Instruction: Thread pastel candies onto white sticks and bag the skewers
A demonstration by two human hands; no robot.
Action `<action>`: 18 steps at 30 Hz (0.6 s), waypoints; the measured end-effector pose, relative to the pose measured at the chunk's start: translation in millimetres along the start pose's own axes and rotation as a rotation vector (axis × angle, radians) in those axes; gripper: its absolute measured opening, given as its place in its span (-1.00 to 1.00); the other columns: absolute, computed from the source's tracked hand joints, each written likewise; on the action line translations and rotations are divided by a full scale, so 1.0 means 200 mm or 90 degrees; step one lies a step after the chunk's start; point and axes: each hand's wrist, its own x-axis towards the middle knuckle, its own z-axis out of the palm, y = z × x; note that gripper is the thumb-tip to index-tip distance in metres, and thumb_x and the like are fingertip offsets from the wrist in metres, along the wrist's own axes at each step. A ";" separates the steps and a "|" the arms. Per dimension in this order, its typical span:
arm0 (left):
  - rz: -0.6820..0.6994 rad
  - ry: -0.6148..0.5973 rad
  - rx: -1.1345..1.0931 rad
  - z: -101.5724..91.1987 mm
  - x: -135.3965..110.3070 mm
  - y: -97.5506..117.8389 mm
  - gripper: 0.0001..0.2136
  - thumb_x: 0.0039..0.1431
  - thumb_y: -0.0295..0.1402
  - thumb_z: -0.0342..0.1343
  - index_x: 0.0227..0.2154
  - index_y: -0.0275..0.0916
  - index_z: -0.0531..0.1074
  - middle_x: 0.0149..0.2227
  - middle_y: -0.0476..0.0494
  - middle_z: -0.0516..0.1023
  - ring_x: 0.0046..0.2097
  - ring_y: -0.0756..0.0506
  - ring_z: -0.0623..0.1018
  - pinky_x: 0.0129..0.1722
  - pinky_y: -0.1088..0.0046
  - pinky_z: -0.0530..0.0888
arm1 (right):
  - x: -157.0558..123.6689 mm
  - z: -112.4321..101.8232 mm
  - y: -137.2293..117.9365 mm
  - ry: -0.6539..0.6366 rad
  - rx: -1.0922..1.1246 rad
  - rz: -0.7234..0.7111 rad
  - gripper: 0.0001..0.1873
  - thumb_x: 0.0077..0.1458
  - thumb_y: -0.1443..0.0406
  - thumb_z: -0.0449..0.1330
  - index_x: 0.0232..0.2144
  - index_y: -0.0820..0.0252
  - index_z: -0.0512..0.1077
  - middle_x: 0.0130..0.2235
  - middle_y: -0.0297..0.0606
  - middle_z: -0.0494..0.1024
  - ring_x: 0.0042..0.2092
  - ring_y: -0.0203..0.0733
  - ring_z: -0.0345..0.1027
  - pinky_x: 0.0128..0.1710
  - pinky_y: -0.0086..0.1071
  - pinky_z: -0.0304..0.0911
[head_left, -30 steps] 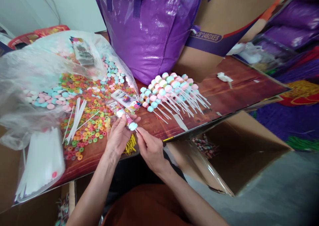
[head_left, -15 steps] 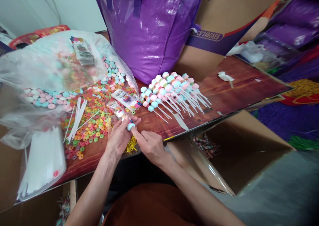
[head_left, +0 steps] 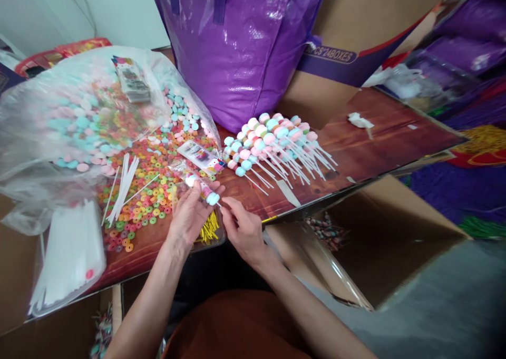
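Observation:
My left hand (head_left: 186,212) is closed around a candy skewer (head_left: 213,199) that sits partly inside a clear printed wrapper (head_left: 205,189). A pale blue candy shows at the skewer's lower end, where a short piece of white stick comes out. My right hand (head_left: 243,231) pinches the tip of that stick between thumb and finger. Gold twist ties (head_left: 209,228) lie in a clear tray just below my hands. To the right, a pile of candy skewers (head_left: 272,137) rests with its white sticks pointing toward me.
Ring candies (head_left: 152,190) and round pastel candies (head_left: 184,114) spill from a large plastic bag (head_left: 35,122). Loose sticks (head_left: 124,187), a bag of sticks (head_left: 71,259) and flat wrappers (head_left: 200,156) lie left. A purple bag (head_left: 245,48) stands behind; an open carton (head_left: 395,243) is below right.
My right hand has drawn slightly right and down from the blue candy, so the stick now shows between them. More of the wrapped skewer and the gold ties is visible.

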 end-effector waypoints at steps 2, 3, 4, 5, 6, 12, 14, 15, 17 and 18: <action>0.005 -0.004 0.004 0.00 0.00 -0.01 -0.81 0.20 -0.24 0.23 -0.30 -0.29 0.51 -0.20 -0.22 0.66 0.04 -0.25 0.60 0.12 0.12 0.46 | 0.00 0.01 0.00 -0.015 -0.026 -0.036 -0.64 0.31 0.41 0.03 0.09 0.26 0.46 -0.22 -0.15 0.68 -0.30 -0.24 0.58 -0.19 -0.45 0.46; 0.007 -0.006 0.007 0.00 0.00 -0.01 -0.81 0.19 -0.24 0.24 -0.30 -0.30 0.52 -0.20 -0.22 0.66 0.03 -0.25 0.60 0.13 0.11 0.46 | 0.00 0.01 0.01 -0.027 -0.033 -0.053 -0.62 0.31 0.42 0.02 0.10 0.28 0.45 -0.26 -0.16 0.67 -0.32 -0.24 0.57 -0.19 -0.44 0.45; 0.009 -0.007 0.009 0.00 0.00 -0.01 -0.80 0.18 -0.24 0.25 -0.29 -0.30 0.52 -0.20 -0.23 0.66 0.03 -0.25 0.60 0.13 0.11 0.46 | 0.00 0.01 0.01 -0.036 -0.040 -0.065 -0.60 0.31 0.44 0.00 0.11 0.30 0.45 -0.31 -0.17 0.66 -0.35 -0.25 0.55 -0.20 -0.44 0.45; 0.009 -0.008 0.010 0.00 0.00 -0.01 -0.80 0.17 -0.25 0.26 -0.29 -0.30 0.51 -0.20 -0.23 0.66 0.03 -0.24 0.61 0.13 0.11 0.46 | 0.00 0.01 0.01 -0.044 -0.051 -0.071 -0.60 0.31 0.44 -0.01 0.11 0.32 0.46 -0.36 -0.19 0.64 -0.39 -0.26 0.52 -0.22 -0.44 0.44; 0.010 -0.007 0.009 0.00 0.00 -0.02 -0.81 0.17 -0.26 0.27 -0.29 -0.30 0.51 -0.20 -0.22 0.67 0.02 -0.23 0.61 0.13 0.11 0.46 | 0.00 0.01 0.01 -0.052 -0.065 -0.074 -0.59 0.31 0.44 -0.02 0.11 0.33 0.46 -0.40 -0.21 0.62 -0.42 -0.27 0.49 -0.25 -0.44 0.43; 0.014 -0.007 0.014 -0.01 -0.01 -0.05 -0.81 0.11 -0.30 0.31 -0.29 -0.30 0.53 -0.23 -0.20 0.67 -0.01 -0.20 0.63 0.14 0.15 0.47 | 0.01 0.03 0.00 -0.078 -0.082 -0.075 -0.55 0.30 0.45 -0.04 0.13 0.29 0.46 -0.47 -0.25 0.56 -0.43 -0.27 0.47 -0.29 -0.45 0.43; 0.012 -0.016 0.016 0.00 -0.01 -0.06 -0.82 0.11 -0.31 0.31 -0.27 -0.31 0.54 -0.23 -0.20 0.66 -0.02 -0.20 0.63 0.13 0.16 0.48 | 0.02 0.05 -0.01 -0.033 -0.028 -0.045 -0.59 0.31 0.43 -0.03 0.10 0.27 0.47 -0.36 -0.19 0.63 -0.34 -0.24 0.53 -0.22 -0.43 0.45; 0.010 -0.021 0.015 0.00 -0.01 -0.06 -0.81 0.12 -0.32 0.31 -0.26 -0.31 0.54 -0.23 -0.21 0.66 -0.02 -0.20 0.63 0.12 0.17 0.49 | 0.02 0.05 -0.02 -0.004 0.001 -0.017 -0.62 0.32 0.41 -0.01 0.07 0.26 0.47 -0.29 -0.17 0.64 -0.30 -0.24 0.55 -0.20 -0.42 0.45; 0.008 -0.030 0.013 0.00 -0.01 -0.05 -0.80 0.13 -0.31 0.30 -0.25 -0.31 0.54 -0.22 -0.22 0.66 0.00 -0.21 0.62 0.11 0.18 0.50 | 0.02 0.04 -0.04 0.038 0.046 0.061 -0.72 0.32 0.35 0.04 0.00 0.23 0.46 -0.27 -0.19 0.65 -0.34 -0.26 0.54 -0.26 -0.44 0.44; 0.012 -0.032 0.010 0.00 -0.01 -0.04 -0.80 0.13 -0.30 0.30 -0.25 -0.31 0.54 -0.22 -0.22 0.66 0.01 -0.21 0.62 0.10 0.18 0.50 | 0.02 0.03 -0.05 0.040 0.059 0.098 -0.77 0.31 0.32 0.07 -0.06 0.21 0.46 -0.31 -0.23 0.64 -0.39 -0.28 0.52 -0.32 -0.47 0.42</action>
